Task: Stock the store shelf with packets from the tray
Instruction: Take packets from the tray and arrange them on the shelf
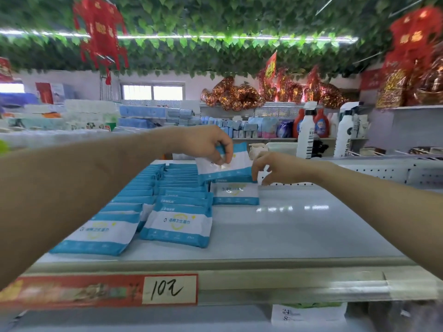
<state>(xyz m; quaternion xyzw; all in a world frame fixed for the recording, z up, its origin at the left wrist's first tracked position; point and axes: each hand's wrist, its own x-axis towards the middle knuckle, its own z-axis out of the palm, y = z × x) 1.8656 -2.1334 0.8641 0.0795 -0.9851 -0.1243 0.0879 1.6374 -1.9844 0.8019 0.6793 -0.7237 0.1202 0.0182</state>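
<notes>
A blue-and-white packet [236, 164] hangs tilted above the back of the white shelf [299, 231]. My left hand [206, 143] pinches its upper left edge. My right hand [275, 167] touches its right edge with the fingertips. Directly under it another packet [236, 194] lies flat on the shelf. To the left, two rows of the same packets [165, 200] run from the shelf's front to its back, overlapping one another. The tray is not in view.
The shelf's front rail carries a red price strip with a handwritten tag [169, 288]. A perforated back panel [359, 173] closes the shelf behind. White bottles [306, 133] and other goods stand on shelves beyond. Leaf garlands and red decorations hang overhead.
</notes>
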